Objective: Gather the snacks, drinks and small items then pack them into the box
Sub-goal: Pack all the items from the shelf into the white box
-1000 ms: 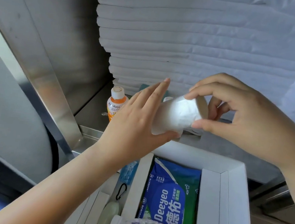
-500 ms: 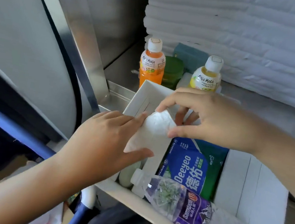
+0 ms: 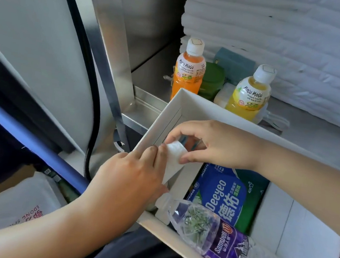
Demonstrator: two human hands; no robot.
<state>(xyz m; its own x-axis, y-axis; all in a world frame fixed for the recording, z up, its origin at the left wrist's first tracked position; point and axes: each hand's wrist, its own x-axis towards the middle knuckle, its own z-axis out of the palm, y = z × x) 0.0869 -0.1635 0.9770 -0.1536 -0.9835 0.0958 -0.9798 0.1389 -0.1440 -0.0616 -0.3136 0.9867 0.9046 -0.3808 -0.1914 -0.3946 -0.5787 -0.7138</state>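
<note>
The right hand pinches the top of a white packet over the box's left compartment, while the left hand grips its lower part.

Both bare forearms reached inward, the left from the lower left, the right from the right edge. The left hand lay back-up, its fingers close together and nearly straight over a white packet, thumb below. The right hand arched above, index tip and thumb pinching the packet's upper end, the other fingers curled beneath the palm
</note>
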